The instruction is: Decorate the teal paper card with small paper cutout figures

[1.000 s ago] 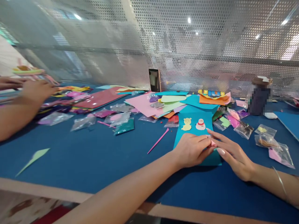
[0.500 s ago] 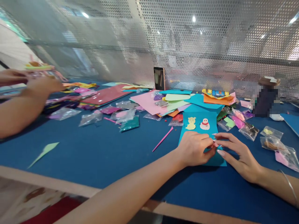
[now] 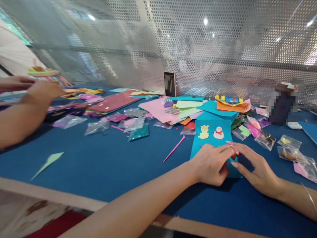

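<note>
Turquoise card [image 3: 211,125] under left hand [image 3: 212,164], long axis seemingly wallward

L grip [image 3: 211,165] & R grip [image 3: 259,168] are over nr half of card [image 3: 197,148] on counter [image 3: 119,165], small lump [image 3: 235,151] at their fingertips. On card, just beyond L grip: bear [image 3: 203,132], w/ snowman [image 3: 218,133] to its R. Stick [image 3: 174,149] is nr, L of L grip; paper scrap [image 3: 49,163] well L. Packets [image 3: 289,153] lie R of R grip. Beyond both: paper sheets [image 3: 157,110], phone [image 3: 169,84] upright behind, before mesh panel [image 3: 210,43]. Co-worker's hand [image 3: 46,90] far L.
</note>
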Demonstrator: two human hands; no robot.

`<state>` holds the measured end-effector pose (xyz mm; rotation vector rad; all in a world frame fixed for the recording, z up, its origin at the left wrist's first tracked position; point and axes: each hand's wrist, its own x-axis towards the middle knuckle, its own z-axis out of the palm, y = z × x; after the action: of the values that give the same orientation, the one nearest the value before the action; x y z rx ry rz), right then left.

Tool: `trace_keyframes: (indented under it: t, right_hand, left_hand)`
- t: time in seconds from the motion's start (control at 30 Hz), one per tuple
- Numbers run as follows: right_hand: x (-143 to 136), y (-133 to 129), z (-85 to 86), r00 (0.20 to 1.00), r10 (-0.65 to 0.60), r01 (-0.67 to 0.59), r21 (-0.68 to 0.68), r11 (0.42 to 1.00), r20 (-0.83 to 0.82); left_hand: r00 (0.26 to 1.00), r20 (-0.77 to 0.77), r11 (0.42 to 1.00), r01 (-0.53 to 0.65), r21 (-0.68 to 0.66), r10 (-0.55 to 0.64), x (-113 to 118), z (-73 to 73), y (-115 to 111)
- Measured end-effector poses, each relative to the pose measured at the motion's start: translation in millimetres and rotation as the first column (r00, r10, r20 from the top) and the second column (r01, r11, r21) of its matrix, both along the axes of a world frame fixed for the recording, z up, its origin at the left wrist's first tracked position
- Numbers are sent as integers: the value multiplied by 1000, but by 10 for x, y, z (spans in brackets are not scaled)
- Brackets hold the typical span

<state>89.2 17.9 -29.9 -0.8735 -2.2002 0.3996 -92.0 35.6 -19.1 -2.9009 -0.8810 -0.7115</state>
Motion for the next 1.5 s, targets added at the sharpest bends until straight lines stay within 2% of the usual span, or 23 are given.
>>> trace_keyframes:
  t: [0.13,0.27,0.37,0.43,0.53,0.6,0.7,0.77,0.87,1.0,1.1,1.27,1.37,1.5]
  right_hand:
    - [-3,-4,-19,999,-47,47,-20,999,-5]
    - [4,0,-22,983,-178,177,-20,984,-52]
    - [13,-3,-1,973,-208,219,104,970,-103]
    - [13,-26,21,988,-126,146,279,949,-90]
    - [-8,-99,50,993,13,-67,460,885,120]
    - [-36,-160,64,966,23,-148,481,864,256]
    - [-75,-234,85,944,-8,-162,481,861,331]
    - [-86,-260,98,926,32,-219,468,856,376]
    - [-83,-266,105,911,91,-287,461,840,402]
    - [-72,-256,97,936,-3,-180,488,854,351]
    - [-68,-257,101,929,6,-198,485,852,369]
    - [-34,-252,119,923,42,-268,560,784,383]
    - [6,-238,132,895,30,-324,601,731,446]
    - [35,-243,155,856,-32,-362,644,674,515]
  left_hand:
    - [993,-95,998,-62,13,63,20,10,-11]
    - [990,-99,995,-94,16,95,38,8,-6]
    - [990,-53,991,-130,18,131,48,-19,10]
    - [983,0,982,-185,22,185,50,-43,27]
    - [957,92,960,-278,43,273,59,-74,42]
    - [930,177,943,-331,27,321,76,-87,36]
    - [884,273,923,-382,-46,379,110,-95,11]
    - [865,285,909,-411,-74,414,129,-95,-5]
    - [850,262,888,-452,-83,457,144,-89,-21]
    - [844,212,870,-482,-101,493,154,-67,-44]
    - [838,148,851,-513,-113,525,157,-37,-73]
    - [863,-37,848,-503,-166,504,137,45,-129]
    - [879,-138,856,-477,-199,457,119,88,-161]
    - [880,-190,857,-470,-210,436,104,112,-189]
